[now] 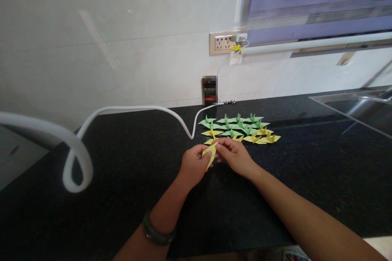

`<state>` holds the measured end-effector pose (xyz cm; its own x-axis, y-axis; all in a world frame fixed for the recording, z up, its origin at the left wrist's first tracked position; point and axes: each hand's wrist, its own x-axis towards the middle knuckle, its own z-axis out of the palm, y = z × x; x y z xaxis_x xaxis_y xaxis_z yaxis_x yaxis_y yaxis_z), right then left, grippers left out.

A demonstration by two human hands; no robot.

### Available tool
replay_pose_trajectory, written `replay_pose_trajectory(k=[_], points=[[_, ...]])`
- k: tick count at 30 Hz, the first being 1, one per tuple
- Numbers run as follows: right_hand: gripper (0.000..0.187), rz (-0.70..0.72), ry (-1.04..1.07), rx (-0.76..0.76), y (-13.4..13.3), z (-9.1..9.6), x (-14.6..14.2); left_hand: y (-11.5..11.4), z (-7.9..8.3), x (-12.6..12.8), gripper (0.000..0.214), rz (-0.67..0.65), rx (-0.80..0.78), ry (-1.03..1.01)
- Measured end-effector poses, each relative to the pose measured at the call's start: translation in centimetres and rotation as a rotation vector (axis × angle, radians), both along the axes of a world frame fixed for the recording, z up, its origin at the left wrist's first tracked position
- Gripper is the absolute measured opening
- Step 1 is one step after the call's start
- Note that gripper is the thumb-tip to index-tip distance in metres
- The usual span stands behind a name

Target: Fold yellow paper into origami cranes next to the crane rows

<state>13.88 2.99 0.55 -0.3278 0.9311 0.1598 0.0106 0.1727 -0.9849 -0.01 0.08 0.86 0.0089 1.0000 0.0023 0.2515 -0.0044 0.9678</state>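
Note:
A small folded yellow paper (210,154) is held up between both hands, just above the dark counter. My left hand (193,164) pinches its lower left side, thumb lying across the front. With thumb and fingertips, my right hand (234,155) grips the upper right corner. Just beyond my hands, green paper cranes (241,123) and yellow paper cranes (262,131) sit close together in rows. My hands cover part of the nearest row. A dark bangle (157,230) circles my left wrist.
A thick white cable (137,108) loops over the counter (107,195) from the left. Against the tiled wall leans a pixelated phone-like object (210,89), below a wall socket (223,43) with a white plug. At the right is a metal sink (352,106).

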Motion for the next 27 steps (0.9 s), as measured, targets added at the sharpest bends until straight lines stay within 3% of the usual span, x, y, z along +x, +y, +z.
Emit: replay_pose_trajectory(k=[18,27], points=[[0.019,0.024,-0.052,0.010,0.02,0.04,0.07,0.14,-0.22,-0.07,0.029,-0.030,0.011,0.007],[0.017,0.040,-0.067,0.015,-0.25,-0.24,-0.19,0.25,-0.21,-0.26,0.025,0.017,-0.022,-0.006]])
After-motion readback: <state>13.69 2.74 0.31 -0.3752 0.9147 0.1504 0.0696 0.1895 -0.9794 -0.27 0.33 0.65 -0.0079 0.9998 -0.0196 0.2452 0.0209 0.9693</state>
